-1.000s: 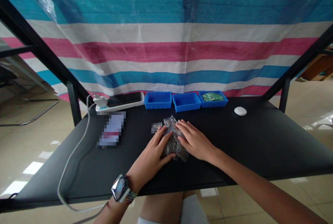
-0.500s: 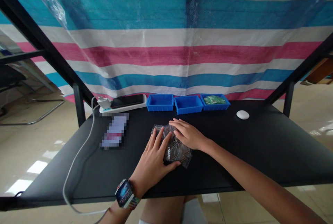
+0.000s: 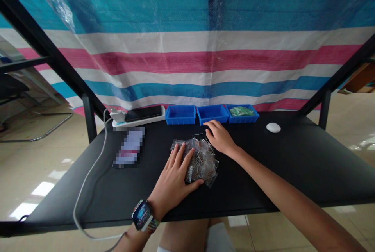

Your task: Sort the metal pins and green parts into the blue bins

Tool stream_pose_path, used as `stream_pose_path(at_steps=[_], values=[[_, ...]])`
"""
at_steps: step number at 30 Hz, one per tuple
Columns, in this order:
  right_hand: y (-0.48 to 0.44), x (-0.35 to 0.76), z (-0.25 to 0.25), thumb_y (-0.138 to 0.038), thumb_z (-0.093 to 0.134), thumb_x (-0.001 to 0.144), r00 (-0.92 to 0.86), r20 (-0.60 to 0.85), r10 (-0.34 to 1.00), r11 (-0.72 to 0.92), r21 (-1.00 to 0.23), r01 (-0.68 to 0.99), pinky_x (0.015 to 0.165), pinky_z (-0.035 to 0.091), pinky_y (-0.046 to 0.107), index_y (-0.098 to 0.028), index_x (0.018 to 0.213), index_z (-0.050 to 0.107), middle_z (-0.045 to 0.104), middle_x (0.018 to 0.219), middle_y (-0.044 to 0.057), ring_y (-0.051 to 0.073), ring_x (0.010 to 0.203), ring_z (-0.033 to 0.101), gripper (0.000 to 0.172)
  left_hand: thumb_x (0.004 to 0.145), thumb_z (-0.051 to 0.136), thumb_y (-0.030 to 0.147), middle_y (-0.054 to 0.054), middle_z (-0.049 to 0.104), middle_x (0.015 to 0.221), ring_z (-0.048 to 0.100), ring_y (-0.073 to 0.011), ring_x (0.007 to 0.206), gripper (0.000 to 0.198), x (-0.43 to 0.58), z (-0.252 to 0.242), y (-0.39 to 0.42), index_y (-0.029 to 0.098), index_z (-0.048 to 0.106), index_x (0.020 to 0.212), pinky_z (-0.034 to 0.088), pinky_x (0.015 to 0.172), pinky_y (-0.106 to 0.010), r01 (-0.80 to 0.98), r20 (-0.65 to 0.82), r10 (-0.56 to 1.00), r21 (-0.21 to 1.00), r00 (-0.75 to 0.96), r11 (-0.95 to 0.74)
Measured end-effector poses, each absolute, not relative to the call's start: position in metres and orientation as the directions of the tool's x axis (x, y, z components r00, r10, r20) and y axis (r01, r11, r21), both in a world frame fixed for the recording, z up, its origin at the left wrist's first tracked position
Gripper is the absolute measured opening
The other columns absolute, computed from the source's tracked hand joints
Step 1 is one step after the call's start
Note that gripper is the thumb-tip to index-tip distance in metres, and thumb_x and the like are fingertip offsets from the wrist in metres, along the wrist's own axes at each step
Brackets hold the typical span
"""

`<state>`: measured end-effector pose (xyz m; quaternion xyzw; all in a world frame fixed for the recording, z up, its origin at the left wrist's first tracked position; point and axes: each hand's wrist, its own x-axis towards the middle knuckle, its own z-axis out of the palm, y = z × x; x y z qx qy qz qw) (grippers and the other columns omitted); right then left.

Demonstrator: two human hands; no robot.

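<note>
A pile of small clear bags (image 3: pixel 205 162) holding tiny brown parts lies mid-table. My left hand (image 3: pixel 175 174) rests flat on the pile's left side with its fingers spread, a smartwatch (image 3: pixel 142 215) on the wrist. My right hand (image 3: pixel 219 136) is beyond the pile, fingers stretched forward and low over the table, just in front of the middle blue bin (image 3: pixel 212 114). I see nothing in it. A thin wire-like part (image 3: pixel 197 134) lies loose on the table to the left of that hand.
Three blue bins line the back edge: the left one (image 3: pixel 179 114), the middle one, and the right one (image 3: pixel 242 113) holding green pieces. A phone (image 3: pixel 143 113) lies on a white power strip (image 3: pixel 117 117) with a cable. A white oval object (image 3: pixel 273 127) sits at the right. A striped tarp hangs behind.
My right hand has lifted off the pile of bags and moved forward toward the middle blue bin. The left hand stays pressed on the pile.
</note>
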<state>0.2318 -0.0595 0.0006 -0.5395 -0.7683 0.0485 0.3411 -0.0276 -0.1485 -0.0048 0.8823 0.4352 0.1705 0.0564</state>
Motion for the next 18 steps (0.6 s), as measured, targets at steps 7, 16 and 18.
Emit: stream_pose_path(at_steps=[7,16,18], values=[[-0.052,0.224,0.000,-0.014,0.047,0.104,-0.224,0.435,0.872,0.419,-0.426,0.802,0.112,0.051,0.043,-0.017,0.140,0.064,0.068,0.134,0.014,0.029,0.127,0.063,0.040,0.092,0.069,0.067,-0.016,0.027,0.177,0.022,-0.0411,0.164,0.094,-0.028,-0.005,-0.148,0.025,0.034,0.168,0.034,0.129,-0.062,0.754,0.242,0.791,0.245,0.561,-0.610],[-0.045,0.230,-0.006,-0.011,0.051,0.101,-0.251,0.445,0.859,0.433,-0.372,0.821,0.111,0.051,0.046,-0.017,0.130,0.070,0.071,0.124,0.013,0.030,0.121,0.063,0.035,0.090,0.074,0.063,-0.015,0.029,0.176,0.024,-0.0412,0.163,0.093,-0.027,-0.003,-0.148,0.025,0.037,0.167,0.034,0.129,-0.061,0.755,0.245,0.796,0.255,0.554,-0.604],[-0.045,0.232,-0.007,-0.010,0.052,0.100,-0.230,0.453,0.861,0.422,-0.387,0.820,0.109,0.051,0.045,-0.017,0.124,0.072,0.071,0.120,0.013,0.029,0.119,0.064,0.031,0.090,0.073,0.063,-0.015,0.030,0.176,0.025,-0.0413,0.163,0.092,-0.027,-0.003,-0.149,0.025,0.038,0.166,0.035,0.129,-0.062,0.753,0.251,0.794,0.258,0.553,-0.606]])
